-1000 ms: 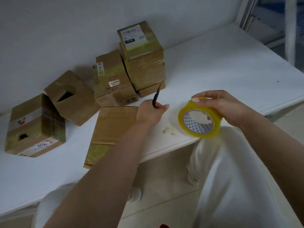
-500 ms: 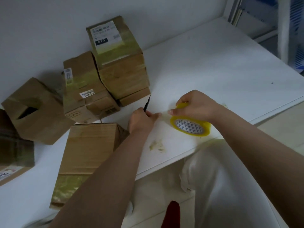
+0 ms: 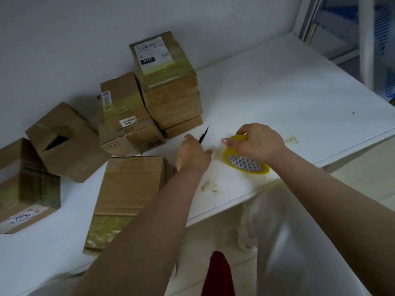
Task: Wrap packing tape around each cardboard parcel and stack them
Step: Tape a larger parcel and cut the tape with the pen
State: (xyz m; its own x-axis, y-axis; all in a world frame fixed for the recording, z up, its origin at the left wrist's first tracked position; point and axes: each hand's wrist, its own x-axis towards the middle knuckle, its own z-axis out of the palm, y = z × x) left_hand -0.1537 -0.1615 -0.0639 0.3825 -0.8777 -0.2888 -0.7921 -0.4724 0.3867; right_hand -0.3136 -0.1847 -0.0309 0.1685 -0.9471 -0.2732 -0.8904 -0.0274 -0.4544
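A roll of yellow packing tape (image 3: 245, 162) is held on the white table (image 3: 288, 86) close to its near edge, gripped from above by the right hand (image 3: 259, 144), whose fingers and thumb are curled over the roll's upper rim. The roll is tilted, so that its patterned inner core is seen. Just left of it, the left hand (image 3: 193, 153) is closed around a thin black tool (image 3: 204, 134), whose pointed tip is directed toward the far edge; what kind of tool it is cannot be told. Whether a strip of tape is stretched between the two hands cannot be told either.

A long flat cardboard parcel (image 3: 126, 193) is laid along the near edge, left of the left forearm, with yellowish tape seen at its near end. Against the wall at the far edge, a stack of taped parcels (image 3: 168, 90) is set, topped by a white label. Touching its left side, a second taped parcel (image 3: 126, 120) is placed. Further left, a tilted box (image 3: 64, 142) with a dark slot in its top is seen, and by the left edge another taped box (image 3: 23, 191) with a printed label.

Small tape scraps (image 3: 209, 186) are scattered near the near edge.
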